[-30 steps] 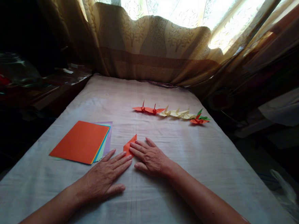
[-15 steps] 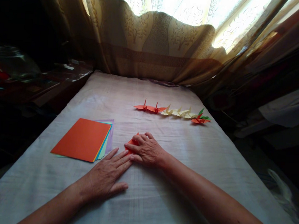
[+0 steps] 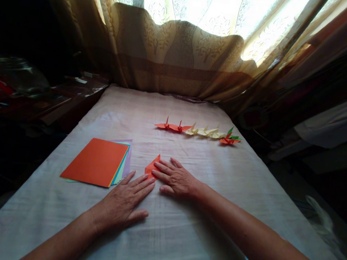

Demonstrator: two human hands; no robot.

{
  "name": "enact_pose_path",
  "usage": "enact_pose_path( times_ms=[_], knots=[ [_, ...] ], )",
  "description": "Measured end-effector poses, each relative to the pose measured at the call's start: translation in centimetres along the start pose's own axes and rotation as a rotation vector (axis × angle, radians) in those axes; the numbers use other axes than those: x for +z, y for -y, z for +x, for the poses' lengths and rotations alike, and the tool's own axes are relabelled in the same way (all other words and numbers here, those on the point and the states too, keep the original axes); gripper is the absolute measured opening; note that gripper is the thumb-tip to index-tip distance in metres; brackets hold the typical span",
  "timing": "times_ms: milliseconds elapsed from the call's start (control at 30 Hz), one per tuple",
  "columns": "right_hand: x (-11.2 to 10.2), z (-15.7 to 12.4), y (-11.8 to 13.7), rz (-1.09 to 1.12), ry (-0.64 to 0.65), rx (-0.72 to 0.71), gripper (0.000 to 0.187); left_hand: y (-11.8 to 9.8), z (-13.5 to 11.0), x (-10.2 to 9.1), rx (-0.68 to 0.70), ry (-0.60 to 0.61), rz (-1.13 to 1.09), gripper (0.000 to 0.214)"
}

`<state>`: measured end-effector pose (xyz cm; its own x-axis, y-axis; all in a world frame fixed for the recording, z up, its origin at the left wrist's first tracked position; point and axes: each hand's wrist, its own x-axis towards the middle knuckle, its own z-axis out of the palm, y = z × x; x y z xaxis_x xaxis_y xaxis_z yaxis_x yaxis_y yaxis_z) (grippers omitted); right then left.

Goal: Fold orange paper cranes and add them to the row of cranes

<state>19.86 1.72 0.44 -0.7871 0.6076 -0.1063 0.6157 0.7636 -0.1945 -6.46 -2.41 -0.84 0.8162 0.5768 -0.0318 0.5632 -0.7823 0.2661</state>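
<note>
A small folded piece of orange paper (image 3: 150,169) lies flat on the cloth-covered surface (image 3: 166,232), with fingers partly covering it. My left hand (image 3: 125,200) rests flat, fingers stretched out, its fingertips on the paper's near edge. From the right, my right hand (image 3: 178,180) lies with fingers spread, the fingertips touching the paper's right side. To the left of my left hand is a stack of square coloured paper (image 3: 95,162), an orange sheet on top and purple, green, blue and yellow edges showing.
Several folded paper cranes stand in a row farther back: red-orange cranes (image 3: 173,127), cream cranes (image 3: 206,132), and an orange crane (image 3: 230,140) beside a green one (image 3: 234,137). A patterned curtain (image 3: 178,55) hangs behind. Dark cluttered furniture (image 3: 84,86) borders the left side.
My right hand has slid a little to the right and opened out, uncovering more of the orange paper. My left hand has barely moved. The view has shifted slightly.
</note>
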Motion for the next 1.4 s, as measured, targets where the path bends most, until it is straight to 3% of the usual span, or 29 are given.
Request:
enact_pose_path(
  times_ms=[567, 833, 967, 1033, 1167, 1233, 1400],
  knots=[
    [0.7, 1.0, -0.5, 0.006, -0.044, 0.193, 0.06, -1.0, -1.6, -1.8, -0.031, 0.099, -0.091, 0.079],
    [0.4, 1.5, 0.1, -0.004, -0.066, 0.286, 0.057, 0.0, -2.0, -4.1, 0.049, 0.067, -0.11, 0.059],
    [0.1, 1.6, 0.5, 0.013, -0.067, 0.317, 0.058, 0.4, -1.3, -5.0, 0.026, 0.038, -0.165, 0.032],
    [0.0, 1.7, 0.6, 0.019, -0.072, 0.331, 0.059, 0.8, -0.7, -5.1, -0.048, -0.002, -0.17, 0.035],
    [-0.3, 2.2, 0.3, 0.013, -0.1, 0.327, 0.059, 2.2, 1.2, -4.1, -0.229, -0.261, -0.11, 0.037],
    [-0.3, 2.5, 0.1, 0.0, -0.147, 0.339, 0.059, 2.9, 2.6, -3.3, -0.211, -0.339, -0.045, 0.035],
    [0.3, 2.4, 0.8, 0.004, -0.425, 0.47, 0.049, 4.0, 5.4, -2.1, -0.18, -0.25, 0.07, 0.033]
  ],
)
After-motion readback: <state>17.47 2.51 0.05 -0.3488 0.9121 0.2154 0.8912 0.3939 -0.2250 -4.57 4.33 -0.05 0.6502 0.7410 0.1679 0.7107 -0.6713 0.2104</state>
